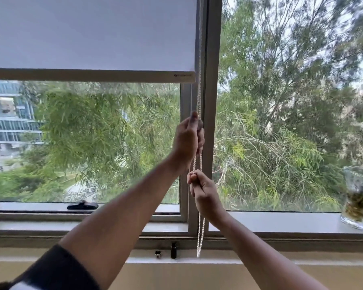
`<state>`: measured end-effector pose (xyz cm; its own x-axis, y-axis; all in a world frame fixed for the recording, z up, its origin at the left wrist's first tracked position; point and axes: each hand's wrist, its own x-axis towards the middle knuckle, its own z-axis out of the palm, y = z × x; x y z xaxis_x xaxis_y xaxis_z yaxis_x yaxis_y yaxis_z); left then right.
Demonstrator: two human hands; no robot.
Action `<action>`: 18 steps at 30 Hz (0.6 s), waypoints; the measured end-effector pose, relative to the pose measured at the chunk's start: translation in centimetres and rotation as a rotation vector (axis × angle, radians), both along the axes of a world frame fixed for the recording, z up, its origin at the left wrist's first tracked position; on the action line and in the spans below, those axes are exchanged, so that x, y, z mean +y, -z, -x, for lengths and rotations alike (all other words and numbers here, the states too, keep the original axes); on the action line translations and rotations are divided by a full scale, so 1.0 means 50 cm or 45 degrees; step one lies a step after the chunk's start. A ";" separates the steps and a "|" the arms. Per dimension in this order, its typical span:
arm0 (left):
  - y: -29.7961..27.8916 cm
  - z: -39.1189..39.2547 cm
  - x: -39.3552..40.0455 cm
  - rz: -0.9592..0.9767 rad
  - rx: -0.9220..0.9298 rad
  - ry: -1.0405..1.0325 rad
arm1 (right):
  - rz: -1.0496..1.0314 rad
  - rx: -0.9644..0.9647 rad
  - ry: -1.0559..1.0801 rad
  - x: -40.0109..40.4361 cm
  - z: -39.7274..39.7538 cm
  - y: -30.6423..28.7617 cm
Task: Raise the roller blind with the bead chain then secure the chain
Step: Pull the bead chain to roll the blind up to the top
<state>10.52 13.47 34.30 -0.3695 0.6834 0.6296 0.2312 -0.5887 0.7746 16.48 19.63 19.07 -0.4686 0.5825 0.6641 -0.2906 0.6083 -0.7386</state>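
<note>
The roller blind (92,34) hangs partly raised over the left pane; small dark print on its bottom bar is too blurred to read. The left hand (188,137) grips the bead chain (200,233) by the window frame (212,101), fingers curled around it; below, the right hand (203,190) pinches one strand.

Both arms are reaching up and forward, the left one sleeved near the shoulder. The left hand (187,137) is raised higher, fingers curling in a closed grip; the right hand (203,190) is pinching just below it.
</note>
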 end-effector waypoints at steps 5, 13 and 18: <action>0.060 0.031 0.016 -0.019 -0.122 -0.006 | -0.035 -0.462 -0.026 0.039 -0.021 -0.002; 0.126 -0.006 0.009 0.010 -0.149 0.040 | 0.281 -0.098 -0.172 0.020 -0.056 -0.211; 0.144 -0.013 0.022 0.075 -0.106 0.026 | 0.246 0.015 -0.329 -0.021 -0.047 -0.345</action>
<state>11.15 14.58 27.10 -0.4047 0.7262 0.5557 0.1533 -0.5452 0.8242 18.83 18.60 36.32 -0.6105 0.5613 0.5587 -0.4261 0.3619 -0.8291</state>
